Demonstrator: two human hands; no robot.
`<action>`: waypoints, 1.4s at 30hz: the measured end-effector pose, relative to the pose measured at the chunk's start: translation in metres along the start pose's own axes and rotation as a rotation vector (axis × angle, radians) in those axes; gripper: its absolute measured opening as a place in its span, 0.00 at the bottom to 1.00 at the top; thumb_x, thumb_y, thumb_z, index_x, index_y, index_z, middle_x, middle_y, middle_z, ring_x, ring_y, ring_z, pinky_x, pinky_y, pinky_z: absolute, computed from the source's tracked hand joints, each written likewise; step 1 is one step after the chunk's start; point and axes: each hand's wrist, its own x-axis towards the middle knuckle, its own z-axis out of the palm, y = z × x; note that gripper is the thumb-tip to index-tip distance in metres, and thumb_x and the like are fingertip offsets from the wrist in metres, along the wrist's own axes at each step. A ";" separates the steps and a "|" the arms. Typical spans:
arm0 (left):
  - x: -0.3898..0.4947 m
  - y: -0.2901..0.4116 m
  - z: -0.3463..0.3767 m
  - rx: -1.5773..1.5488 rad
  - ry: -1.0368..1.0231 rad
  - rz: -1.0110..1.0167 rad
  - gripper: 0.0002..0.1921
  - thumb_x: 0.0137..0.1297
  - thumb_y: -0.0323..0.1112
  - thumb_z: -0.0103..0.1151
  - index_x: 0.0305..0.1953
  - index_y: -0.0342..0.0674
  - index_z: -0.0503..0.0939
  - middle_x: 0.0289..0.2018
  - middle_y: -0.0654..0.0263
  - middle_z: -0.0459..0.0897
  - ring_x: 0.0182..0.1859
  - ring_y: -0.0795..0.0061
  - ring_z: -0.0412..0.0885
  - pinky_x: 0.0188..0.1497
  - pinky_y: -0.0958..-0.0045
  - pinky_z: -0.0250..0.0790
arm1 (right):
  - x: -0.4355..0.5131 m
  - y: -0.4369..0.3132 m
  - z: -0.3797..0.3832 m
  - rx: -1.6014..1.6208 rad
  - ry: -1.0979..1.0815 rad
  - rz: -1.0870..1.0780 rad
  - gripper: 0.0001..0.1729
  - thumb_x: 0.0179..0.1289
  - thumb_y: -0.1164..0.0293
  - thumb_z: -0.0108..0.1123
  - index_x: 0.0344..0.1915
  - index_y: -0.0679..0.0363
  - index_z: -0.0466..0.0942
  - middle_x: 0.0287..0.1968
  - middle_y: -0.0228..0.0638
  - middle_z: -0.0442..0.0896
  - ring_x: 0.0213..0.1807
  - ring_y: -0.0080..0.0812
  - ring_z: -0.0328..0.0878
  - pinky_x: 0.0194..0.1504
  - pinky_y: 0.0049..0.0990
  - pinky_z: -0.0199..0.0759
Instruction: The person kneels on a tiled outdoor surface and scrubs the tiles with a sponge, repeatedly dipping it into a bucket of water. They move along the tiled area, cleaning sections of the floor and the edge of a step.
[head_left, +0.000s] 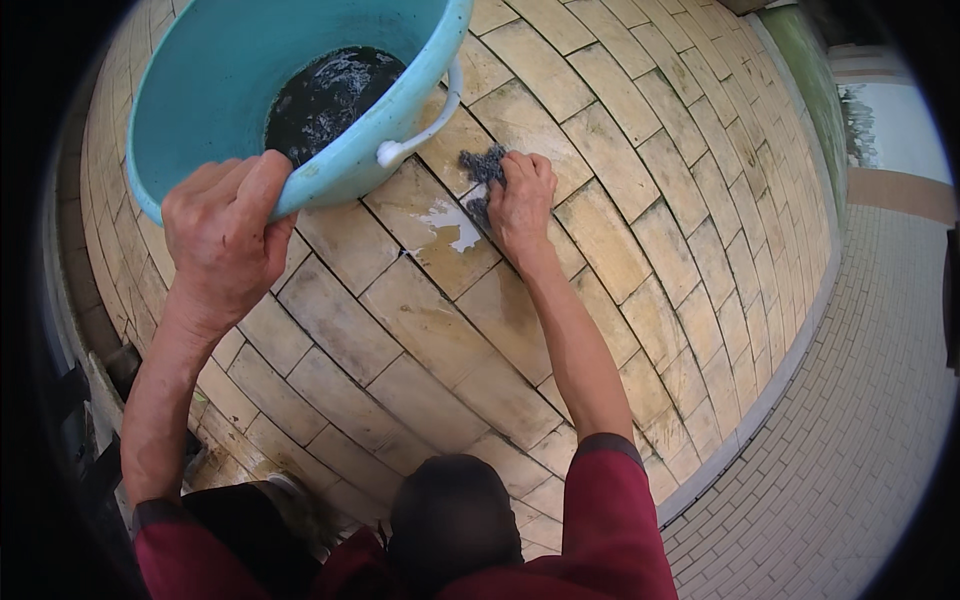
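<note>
A turquoise plastic bucket (202, 97) is tilted towards me, and my left hand (229, 225) grips its near rim. Dark water (330, 97) with some froth lies in the bottom of it. The bucket's pale handle (431, 127) hangs down on the right side. My right hand (523, 199) presses a grey cloth or scouring pad (484, 163) against the tan paving tiles (517, 330); part of the pad is hidden under my fingers. Between the bucket and that hand, a wet patch (454, 225) shines on the tiles.
A pale kerb (780, 390) borders the tiles on the right, with grey brick paving (840, 420) beyond it. A green strip (806, 97) runs at the upper right. Dark objects (97, 420) stand along the left edge. My shoe (285, 484) is partly visible below.
</note>
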 end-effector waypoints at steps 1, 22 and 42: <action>0.000 0.000 0.000 0.009 -0.006 -0.001 0.12 0.51 0.26 0.67 0.31 0.42 0.71 0.22 0.63 0.73 0.26 0.59 0.75 0.28 0.60 0.64 | 0.036 -0.012 0.024 0.020 -0.009 -0.057 0.19 0.50 0.78 0.69 0.45 0.62 0.83 0.51 0.37 0.83 0.58 0.48 0.73 0.61 0.43 0.66; 0.002 0.002 -0.001 0.011 0.009 -0.012 0.14 0.48 0.26 0.68 0.31 0.41 0.71 0.23 0.62 0.71 0.26 0.59 0.74 0.28 0.60 0.64 | -0.137 0.086 -0.132 -0.304 0.075 0.413 0.21 0.58 0.77 0.66 0.53 0.72 0.79 0.57 0.51 0.79 0.60 0.55 0.69 0.65 0.48 0.63; 0.004 -0.003 0.011 0.050 -0.024 -0.021 0.12 0.61 0.30 0.68 0.34 0.39 0.71 0.25 0.58 0.73 0.27 0.54 0.73 0.29 0.58 0.62 | -0.082 0.203 -0.162 -0.533 0.163 0.815 0.20 0.63 0.65 0.68 0.53 0.61 0.83 0.62 0.38 0.79 0.60 0.55 0.70 0.62 0.49 0.65</action>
